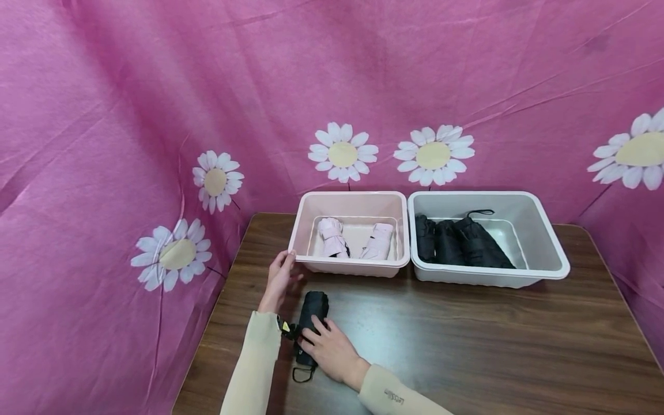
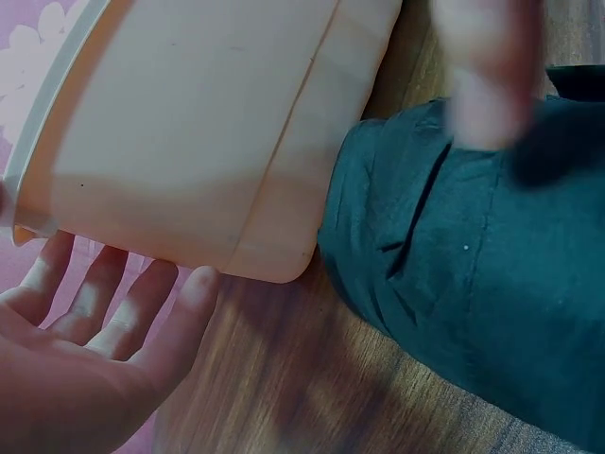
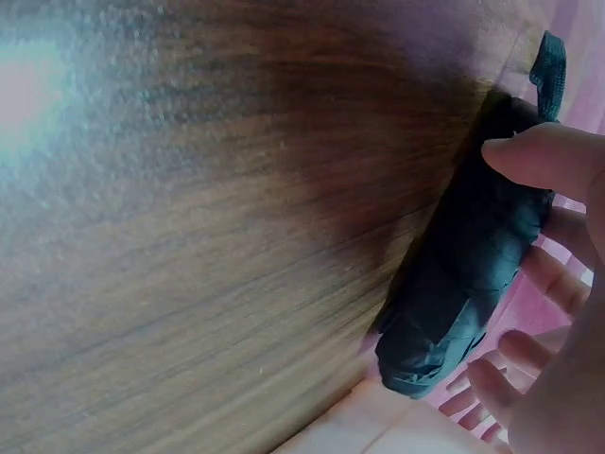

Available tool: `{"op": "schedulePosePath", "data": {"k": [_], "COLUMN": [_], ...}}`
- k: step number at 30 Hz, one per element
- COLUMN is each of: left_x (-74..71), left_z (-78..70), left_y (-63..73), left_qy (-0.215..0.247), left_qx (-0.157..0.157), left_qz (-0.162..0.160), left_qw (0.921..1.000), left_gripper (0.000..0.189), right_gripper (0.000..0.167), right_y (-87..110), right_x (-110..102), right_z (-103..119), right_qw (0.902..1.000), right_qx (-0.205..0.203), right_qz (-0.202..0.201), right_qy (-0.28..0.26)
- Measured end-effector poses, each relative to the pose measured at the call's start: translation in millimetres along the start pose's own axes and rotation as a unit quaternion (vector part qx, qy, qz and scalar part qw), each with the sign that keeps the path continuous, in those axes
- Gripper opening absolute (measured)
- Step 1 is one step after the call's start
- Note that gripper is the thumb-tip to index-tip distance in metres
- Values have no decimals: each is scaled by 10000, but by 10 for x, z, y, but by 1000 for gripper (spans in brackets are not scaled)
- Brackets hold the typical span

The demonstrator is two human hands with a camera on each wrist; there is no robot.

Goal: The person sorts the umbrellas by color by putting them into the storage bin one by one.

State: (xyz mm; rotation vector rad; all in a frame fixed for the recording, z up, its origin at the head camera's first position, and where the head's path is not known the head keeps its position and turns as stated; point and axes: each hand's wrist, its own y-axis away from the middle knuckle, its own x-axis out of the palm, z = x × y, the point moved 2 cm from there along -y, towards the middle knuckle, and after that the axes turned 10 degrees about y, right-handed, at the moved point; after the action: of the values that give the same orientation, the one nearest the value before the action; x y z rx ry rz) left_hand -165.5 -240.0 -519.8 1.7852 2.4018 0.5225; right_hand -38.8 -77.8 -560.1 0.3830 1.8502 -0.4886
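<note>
At the front left corner of the pink bin [image 1: 353, 267], my left hand [image 1: 279, 280] grips the rim, thumb on top and fingers beneath. A folded black umbrella [image 1: 314, 306] lies on the table just in front of that corner, its wrist loop towards me. Over its lower half, my right hand [image 1: 333, 350] holds it. The right wrist view has the thumb on one side of the umbrella [image 3: 463, 255] and the fingers on the other. Inside the pink bin lie two folded pale pink umbrellas, one on the left [image 1: 331, 235] and one on the right [image 1: 380, 240].
Right beside the pink bin stands a light grey bin [image 1: 482, 278] with several folded black umbrellas [image 1: 479, 245] along its left side. Both bins sit at the back of the brown wooden table [image 1: 467, 334]. A pink flowered cloth [image 1: 270, 86] hangs behind and at the sides.
</note>
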Motion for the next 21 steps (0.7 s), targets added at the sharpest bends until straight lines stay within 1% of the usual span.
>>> {"op": "schedulePosePath", "data": {"k": [3,6,12,17,21], "left_x": [6,5,6,16,17], "left_z": [0,-2,9,15,10], "left_y": [5,8,9,10,18], "left_qy": [61,127,124,170,176], "left_qx": [12,44,132,155,117], "left_qz": [13,25,-19,-46,-33], "left_qw": [10000,9999,9998,9997,9998], "left_gripper": [44,44,46,46,48], "right_gripper": [35,35,32,25,26], "right_y": [21,43,89,142,205], "right_x": [-21,-23,5,7,2], "right_z": [-21,-42,-68,-127,-187], "right_qw": [9997,9994,9999,9996,9993], "right_qx": [-77,-122,-119,-20,-23], "right_qz": [237,299,24,-246,-256], "right_qy": [-31,-82,-57,-148,-270]}}
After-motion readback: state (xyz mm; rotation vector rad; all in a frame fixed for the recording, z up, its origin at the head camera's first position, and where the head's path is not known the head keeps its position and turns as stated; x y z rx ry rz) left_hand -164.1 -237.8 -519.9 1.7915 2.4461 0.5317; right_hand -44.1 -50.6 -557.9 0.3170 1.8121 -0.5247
